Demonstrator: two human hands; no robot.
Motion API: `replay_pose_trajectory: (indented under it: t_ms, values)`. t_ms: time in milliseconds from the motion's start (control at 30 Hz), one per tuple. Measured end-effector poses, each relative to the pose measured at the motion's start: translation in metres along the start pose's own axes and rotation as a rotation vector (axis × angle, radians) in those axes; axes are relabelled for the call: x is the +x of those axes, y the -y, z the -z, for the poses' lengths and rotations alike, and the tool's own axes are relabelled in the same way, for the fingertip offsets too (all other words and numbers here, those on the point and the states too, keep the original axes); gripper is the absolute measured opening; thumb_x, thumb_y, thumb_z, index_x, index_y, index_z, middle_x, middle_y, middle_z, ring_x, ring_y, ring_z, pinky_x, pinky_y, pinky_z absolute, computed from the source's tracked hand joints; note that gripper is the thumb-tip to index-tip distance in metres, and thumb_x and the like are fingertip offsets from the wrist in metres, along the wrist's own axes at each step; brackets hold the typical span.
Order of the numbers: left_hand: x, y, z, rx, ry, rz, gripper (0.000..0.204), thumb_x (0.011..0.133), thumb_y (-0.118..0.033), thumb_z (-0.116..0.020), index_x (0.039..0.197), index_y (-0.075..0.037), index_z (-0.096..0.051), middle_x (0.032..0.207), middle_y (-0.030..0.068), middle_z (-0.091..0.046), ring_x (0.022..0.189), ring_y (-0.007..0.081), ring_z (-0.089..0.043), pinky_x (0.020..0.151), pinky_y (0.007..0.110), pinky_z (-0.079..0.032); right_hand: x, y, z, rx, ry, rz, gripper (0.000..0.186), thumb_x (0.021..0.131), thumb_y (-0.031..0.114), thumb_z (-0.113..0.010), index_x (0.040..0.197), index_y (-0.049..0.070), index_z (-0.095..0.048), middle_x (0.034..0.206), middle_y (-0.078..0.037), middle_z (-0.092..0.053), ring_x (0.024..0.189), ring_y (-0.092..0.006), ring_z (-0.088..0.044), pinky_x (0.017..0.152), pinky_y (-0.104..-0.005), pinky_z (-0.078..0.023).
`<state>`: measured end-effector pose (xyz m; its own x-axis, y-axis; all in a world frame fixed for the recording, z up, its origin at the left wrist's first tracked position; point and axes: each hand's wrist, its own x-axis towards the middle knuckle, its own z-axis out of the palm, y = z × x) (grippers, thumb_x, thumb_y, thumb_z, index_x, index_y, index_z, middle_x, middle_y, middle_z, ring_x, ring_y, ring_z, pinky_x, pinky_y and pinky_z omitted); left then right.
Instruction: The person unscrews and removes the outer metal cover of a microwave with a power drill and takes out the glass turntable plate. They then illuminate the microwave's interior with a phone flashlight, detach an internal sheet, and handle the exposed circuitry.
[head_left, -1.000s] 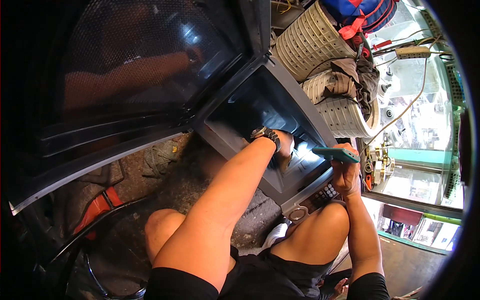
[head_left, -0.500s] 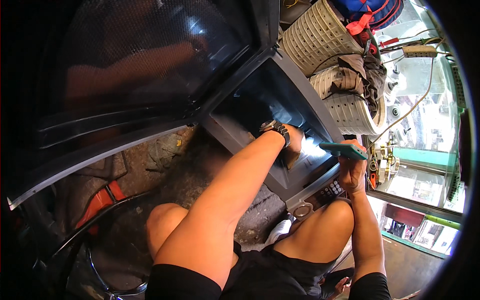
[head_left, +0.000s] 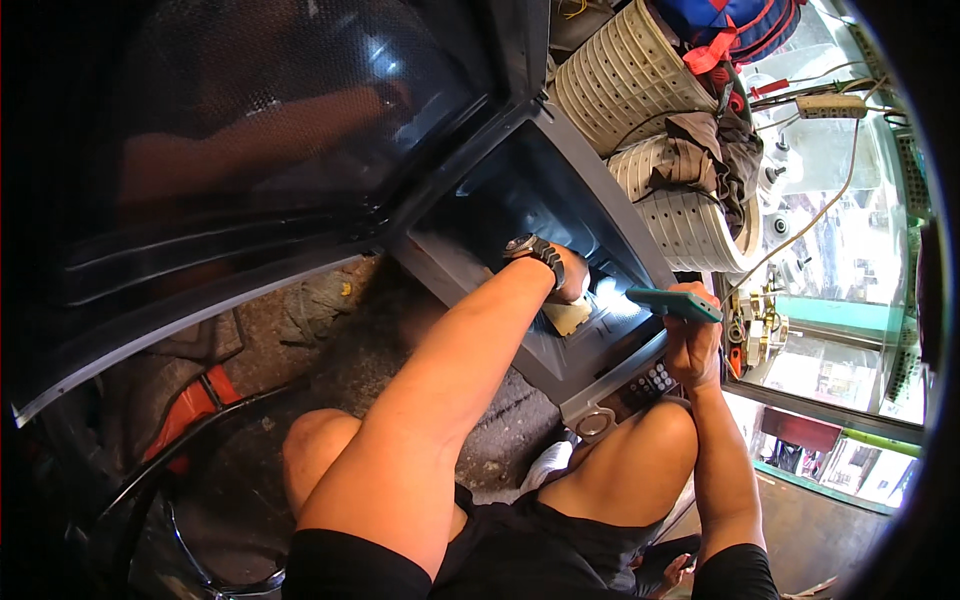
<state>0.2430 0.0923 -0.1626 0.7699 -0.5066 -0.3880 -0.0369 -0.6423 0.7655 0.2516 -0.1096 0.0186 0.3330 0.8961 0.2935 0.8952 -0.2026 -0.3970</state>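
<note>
Crouching over a dark grey appliance housing (head_left: 560, 215) lying open on the ground, I have my left hand (head_left: 568, 283) reaching inside it, pressed down on a pale yellowish cloth (head_left: 566, 315) against the inner wall; whether those fingers grip the cloth I cannot tell. My right hand (head_left: 692, 345) is clasped around a teal phone (head_left: 675, 302), held flat just above the housing's control panel (head_left: 640, 385).

We see bright daylight pouring in from the windows (head_left: 850, 300) on the right, blown out there; the left half sits in deep shadow. Glossy dark panels (head_left: 250, 150) carry reflections, and fisheye bending blackens the rim.
</note>
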Motion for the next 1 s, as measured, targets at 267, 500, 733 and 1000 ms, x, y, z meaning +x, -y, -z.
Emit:
replay_pose_trajectory:
  t_ms: [267,500,733,1000]
  values:
    - [0.016,-0.001,-0.007,-0.01,-0.055,-0.03,0.034,0.082,-0.013,-0.058,0.112,-0.007,-0.072,0.105,0.0171,-0.074,0.093,0.0314,-0.069,0.081,0.042,-0.053,0.001,0.001,0.003,-0.01,0.062,-0.044,0.021,0.094,-0.002,-0.056,0.114,0.0,-0.05,0.095,-0.016,-0.063,0.084,-0.0344,-0.063,0.074,-0.0425,-0.051]
    - [0.0,-0.018,0.01,-0.028,-0.034,-0.034,0.037,0.085,-0.016,-0.059,0.119,-0.009,-0.07,0.11,0.0155,-0.074,0.095,0.0295,-0.069,0.082,0.041,-0.053,-0.001,-0.003,0.004,0.019,0.002,-0.034,0.019,0.094,-0.002,-0.057,0.112,0.001,-0.05,0.094,-0.016,-0.063,0.082,-0.0326,-0.063,0.071,-0.0411,-0.051]
    - [-0.006,-0.011,0.008,-0.115,-0.046,-0.11,0.037,0.087,-0.024,-0.064,0.119,-0.008,-0.07,0.112,0.0152,-0.074,0.099,0.0269,-0.069,0.084,0.04,-0.053,-0.001,-0.004,0.0,0.026,0.007,0.002,0.023,0.094,-0.002,-0.057,0.115,0.002,-0.05,0.095,-0.016,-0.063,0.082,-0.0331,-0.063,0.071,-0.0407,-0.051]
    - [-0.011,-0.024,0.01,-0.277,-0.041,0.065,0.067,0.086,-0.03,-0.071,0.14,-0.001,-0.045,0.133,0.022,-0.06,0.119,0.0325,-0.062,0.094,0.043,-0.051,-0.002,-0.004,0.008,-0.041,0.004,-0.038,0.024,0.09,-0.003,-0.061,0.112,0.002,-0.054,0.094,-0.015,-0.063,0.083,-0.0336,-0.064,0.074,-0.0429,-0.052]
